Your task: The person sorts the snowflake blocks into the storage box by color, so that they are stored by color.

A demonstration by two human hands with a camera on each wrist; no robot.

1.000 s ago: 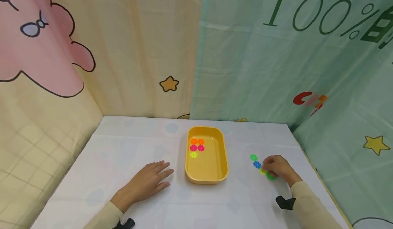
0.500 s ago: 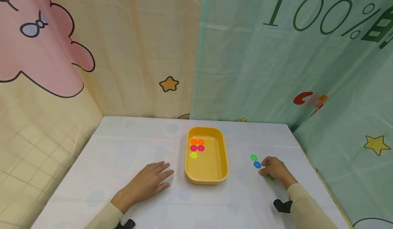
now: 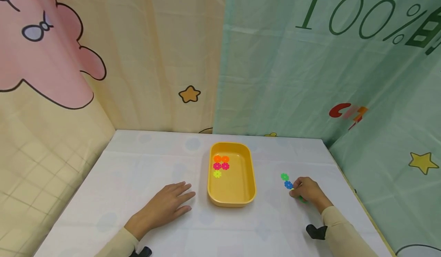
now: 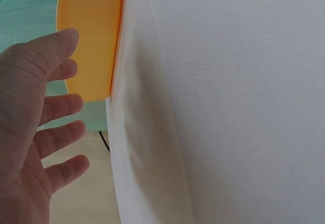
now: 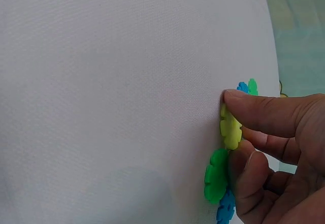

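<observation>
My right hand [image 3: 307, 190] is at a row of small notched, flower-shaped plastic discs on the table's right side. Its thumb and fingers pinch the yellow disc [image 5: 231, 130], low at the cloth; in the head view the hand hides most of that disc. Beyond it lie a blue disc [image 3: 288, 185] and a light green disc [image 3: 284, 176]. On the near side are a darker green disc [image 5: 217, 176] and another blue disc [image 5: 226, 209], partly behind the fingers. My left hand [image 3: 167, 205] rests on the cloth with fingers spread, holding nothing, left of the yellow tray [image 3: 237, 201].
Inside the tray, at its left side, are two orange discs [image 3: 221, 159], two pink discs [image 3: 221, 166] and one yellow disc [image 3: 217, 174]. A white cloth [image 3: 158, 153] covers the table. Printed curtains [image 3: 268, 77] hang behind it and at both sides.
My right hand has shifted slightly left, and its thumb has come over the yellow disc, now mostly covered in the head view. The left hand and the tray's contents stay put.
</observation>
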